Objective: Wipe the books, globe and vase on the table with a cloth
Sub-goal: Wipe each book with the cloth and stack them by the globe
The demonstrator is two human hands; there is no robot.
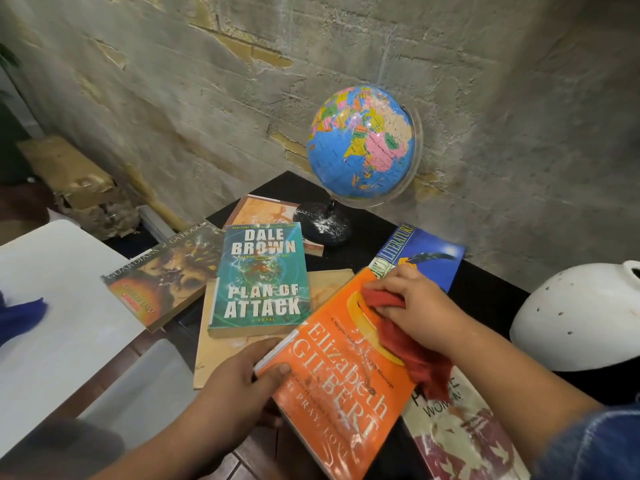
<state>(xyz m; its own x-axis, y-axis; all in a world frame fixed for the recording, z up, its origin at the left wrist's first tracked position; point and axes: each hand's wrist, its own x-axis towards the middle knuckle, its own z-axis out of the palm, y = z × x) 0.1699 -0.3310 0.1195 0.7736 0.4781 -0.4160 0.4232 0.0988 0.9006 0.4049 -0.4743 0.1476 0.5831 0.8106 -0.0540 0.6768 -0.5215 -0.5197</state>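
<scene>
Wiping the books is the step in hand. The left hand [239,382] grips the near-left edge of the orange book [332,386], thumb curled over the cover, steadying it at six o'clock on the black table [491,292]. The right hand [415,303] bunches the red cloth [412,348] and presses it on the cover's far end. The globe [362,143] stands at twelve o'clock, the white vase [581,317] at three. Next, I judge, the cloth should sweep down the cover toward the left hand

Red cloth [412,344], orange book [332,393], teal book [259,282], white vase [581,317]
</scene>
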